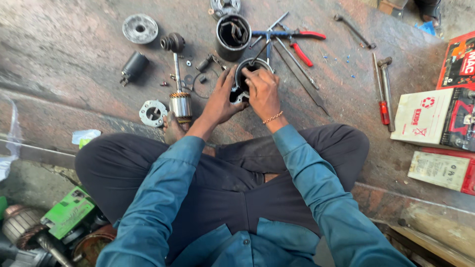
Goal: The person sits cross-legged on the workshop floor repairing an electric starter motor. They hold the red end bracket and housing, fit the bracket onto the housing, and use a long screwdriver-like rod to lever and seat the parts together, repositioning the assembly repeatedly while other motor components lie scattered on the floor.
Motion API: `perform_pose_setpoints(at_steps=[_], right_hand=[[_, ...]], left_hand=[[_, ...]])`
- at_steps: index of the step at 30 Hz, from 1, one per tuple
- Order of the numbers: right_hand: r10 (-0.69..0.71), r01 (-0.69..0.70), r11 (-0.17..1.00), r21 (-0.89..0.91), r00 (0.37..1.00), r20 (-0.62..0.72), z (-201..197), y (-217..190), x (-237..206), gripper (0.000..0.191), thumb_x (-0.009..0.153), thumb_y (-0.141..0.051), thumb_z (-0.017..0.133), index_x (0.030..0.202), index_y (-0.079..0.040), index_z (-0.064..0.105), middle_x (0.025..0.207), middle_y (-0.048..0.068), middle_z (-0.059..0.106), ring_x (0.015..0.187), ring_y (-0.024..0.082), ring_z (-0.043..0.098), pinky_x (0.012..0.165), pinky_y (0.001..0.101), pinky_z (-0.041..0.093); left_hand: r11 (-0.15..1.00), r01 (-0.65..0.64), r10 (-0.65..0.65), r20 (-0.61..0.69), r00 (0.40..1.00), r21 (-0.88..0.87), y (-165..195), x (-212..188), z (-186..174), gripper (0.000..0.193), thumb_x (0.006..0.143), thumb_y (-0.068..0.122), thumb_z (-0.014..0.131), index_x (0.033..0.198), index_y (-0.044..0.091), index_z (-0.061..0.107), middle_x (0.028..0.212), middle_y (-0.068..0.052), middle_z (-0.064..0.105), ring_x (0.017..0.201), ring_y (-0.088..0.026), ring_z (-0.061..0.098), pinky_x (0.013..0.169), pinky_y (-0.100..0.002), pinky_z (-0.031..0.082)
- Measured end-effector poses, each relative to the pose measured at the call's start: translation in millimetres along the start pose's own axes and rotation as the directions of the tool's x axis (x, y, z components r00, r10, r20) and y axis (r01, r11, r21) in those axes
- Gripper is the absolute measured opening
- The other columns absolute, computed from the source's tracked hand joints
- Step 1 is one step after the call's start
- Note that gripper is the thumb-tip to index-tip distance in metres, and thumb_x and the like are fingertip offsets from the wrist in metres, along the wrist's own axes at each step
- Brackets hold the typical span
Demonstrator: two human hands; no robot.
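Steel motor housing (pixel 247 79) sits upper centre of frame, open end up, axis roughly vertical. My left hand (pixel 221 101) wraps its left wall, fingers curled holding it; right hand (pixel 262 94) nearer, fingertips pinched narrow over rim w/ a thin tool.

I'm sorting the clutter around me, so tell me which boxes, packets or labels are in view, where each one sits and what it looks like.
Red box: far right edge, top; flat, red with black and white.
White box: right, below the red one; rectangular, white with red marks.
Cream card: lower right; flat, pale, red border.
Green box: lower left by the knee; bright green, tilted.
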State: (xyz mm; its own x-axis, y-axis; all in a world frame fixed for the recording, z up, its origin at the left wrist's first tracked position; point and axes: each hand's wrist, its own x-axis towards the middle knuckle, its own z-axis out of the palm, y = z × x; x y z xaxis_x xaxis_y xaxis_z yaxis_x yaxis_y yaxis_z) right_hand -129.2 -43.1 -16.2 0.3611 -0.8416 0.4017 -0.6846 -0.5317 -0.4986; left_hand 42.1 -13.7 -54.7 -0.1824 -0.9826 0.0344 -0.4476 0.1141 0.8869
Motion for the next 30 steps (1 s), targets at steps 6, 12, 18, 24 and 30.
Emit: perform_pose_setpoints(at_steps=[6, 12, 18, 24, 30], right_hand=[[0.034, -0.035, 0.999, 0.024, 0.998, 0.050, -1.0, 1.7, -1.4, 0.033, 0.094, -0.001, 0.064, 0.123, -0.012, 0.075, 0.096, 0.006, 0.067, 0.098, 0.027, 0.064, 0.092, 0.0438, 0.040], [0.021, -0.022, 1.000, 0.020, 0.998, 0.066, -3.3, -1.2, 1.6, 0.032, 0.092, -0.004, 0.063, 0.121, -0.012, 0.075, 0.097, 0.007, 0.068, 0.100, 0.028, 0.063, 0.093, 0.0436, 0.039], [0.052, -0.053, 0.999, 0.013, 0.997, 0.063, -3.0, 0.7, -4.2, 0.031, 0.095, -0.006, 0.064, 0.124, -0.013, 0.075, 0.099, 0.007, 0.069, 0.100, 0.027, 0.062, 0.094, 0.0445, 0.039], [0.063, -0.062, 0.998, -0.030, 0.997, 0.050, 3.7, 7.4, -6.2, 0.032, 0.096, -0.001, 0.061, 0.122, -0.013, 0.075, 0.098, 0.005, 0.068, 0.102, 0.029, 0.061, 0.095, 0.0449, 0.039], [0.015, -0.012, 0.999, -0.048, 0.999, 0.051, 4.9, 5.7, -9.7, 0.035, 0.095, -0.003, 0.064, 0.128, -0.012, 0.074, 0.095, 0.005, 0.066, 0.100, 0.027, 0.059, 0.097, 0.0448, 0.040]], left_hand=[[0.998, 0.057, -0.057, 0.025, 0.998, -0.020, -0.4, 1.7, -0.2, 0.115, 0.072, 0.024, 0.091, 0.162, 0.017, 0.021, 0.164, -0.026, 0.027, 0.144, -0.045, 0.042, 0.114, -0.047, 0.045], [0.999, 0.033, -0.033, 0.012, 0.999, -0.005, -1.3, 3.5, 0.3, 0.116, 0.070, 0.024, 0.093, 0.161, 0.016, 0.021, 0.163, -0.027, 0.028, 0.144, -0.047, 0.042, 0.113, -0.049, 0.045], [1.000, 0.024, -0.024, 0.004, 1.000, -0.014, -5.7, 1.0, 3.4, 0.115, 0.073, 0.025, 0.092, 0.164, 0.018, 0.021, 0.162, -0.028, 0.029, 0.143, -0.047, 0.045, 0.114, -0.048, 0.046], [0.997, 0.066, -0.066, 0.018, 0.998, -0.037, -8.5, -1.2, 4.1, 0.113, 0.073, 0.024, 0.089, 0.163, 0.020, 0.021, 0.165, -0.026, 0.028, 0.138, -0.045, 0.052, 0.111, -0.047, 0.049], [1.000, 0.002, -0.002, -0.007, 1.000, -0.007, -9.0, 0.3, 2.4, 0.118, 0.071, 0.024, 0.092, 0.163, 0.018, 0.019, 0.163, -0.027, 0.028, 0.137, -0.047, 0.050, 0.112, -0.048, 0.047]])
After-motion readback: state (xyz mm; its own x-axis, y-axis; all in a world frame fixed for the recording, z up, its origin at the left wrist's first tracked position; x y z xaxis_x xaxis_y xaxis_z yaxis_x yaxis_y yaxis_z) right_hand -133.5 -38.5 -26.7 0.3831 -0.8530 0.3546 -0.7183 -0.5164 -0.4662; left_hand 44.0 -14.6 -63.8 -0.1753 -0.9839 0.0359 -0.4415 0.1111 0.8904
